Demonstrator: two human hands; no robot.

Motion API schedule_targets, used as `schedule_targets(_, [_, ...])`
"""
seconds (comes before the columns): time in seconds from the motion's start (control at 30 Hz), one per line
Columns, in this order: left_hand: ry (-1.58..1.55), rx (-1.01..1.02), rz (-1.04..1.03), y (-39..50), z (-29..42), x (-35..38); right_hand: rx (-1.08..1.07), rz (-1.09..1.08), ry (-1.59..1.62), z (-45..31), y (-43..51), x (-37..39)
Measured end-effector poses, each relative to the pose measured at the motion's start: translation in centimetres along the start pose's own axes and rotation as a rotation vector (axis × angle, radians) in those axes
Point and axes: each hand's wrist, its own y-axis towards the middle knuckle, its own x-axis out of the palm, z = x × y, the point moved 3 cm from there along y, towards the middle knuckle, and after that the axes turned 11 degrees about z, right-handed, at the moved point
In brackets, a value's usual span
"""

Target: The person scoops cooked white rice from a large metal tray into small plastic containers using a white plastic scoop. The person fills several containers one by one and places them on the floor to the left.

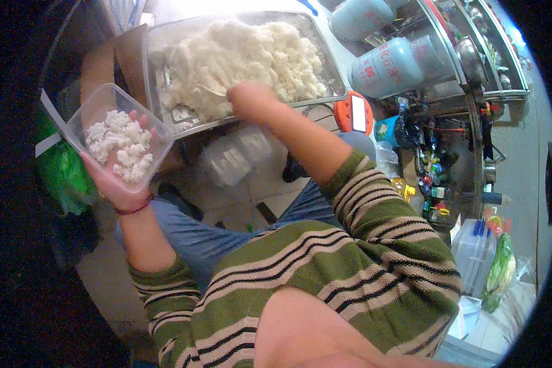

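My left hand (119,184) supports a clear plastic container (163,156) from below, its fingers showing through the wall. Clumps of white cooked rice (119,138) lie in it. My right hand (253,99) is closed at the near edge of a large rice heap (244,55) in a rectangular metal tray (331,69). It grips the end of a pale, blurred utensil (211,89), perhaps a rice paddle, whose blade is in the rice. Some haze like steam lies over the heap.
An orange kitchen scale (350,112) stands beside the tray's right corner. Stacked clear containers (239,156) are below the tray, near my knees. Gas cylinders (386,69) and crowded metal shelving stand at right. A green plastic bag (66,175) hangs at left. Another person's forearm (96,69) is behind my container.
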Motion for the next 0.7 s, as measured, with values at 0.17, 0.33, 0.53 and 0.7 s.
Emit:
schedule_targets(0.17, [-0.020,0.015,0.004,0.1,0.9,-0.5,0.120,0.578,0.148,7.0,3.1,-7.5])
schedule_targets(0.33, [-0.035,-0.045,-0.010,0.1,-0.1,0.3,0.115,0.390,-0.007,12.0,9.2,-4.3])
schedule_targets(0.53, [-0.021,-0.009,-0.034,0.0,0.5,-0.5,-0.003,-0.004,-0.190,6.7,6.2,-3.8])
schedule_targets(0.7, [-0.015,-0.004,-0.005,-0.1,0.5,-0.3,0.115,0.371,-0.026,9.8,5.0,-9.1])
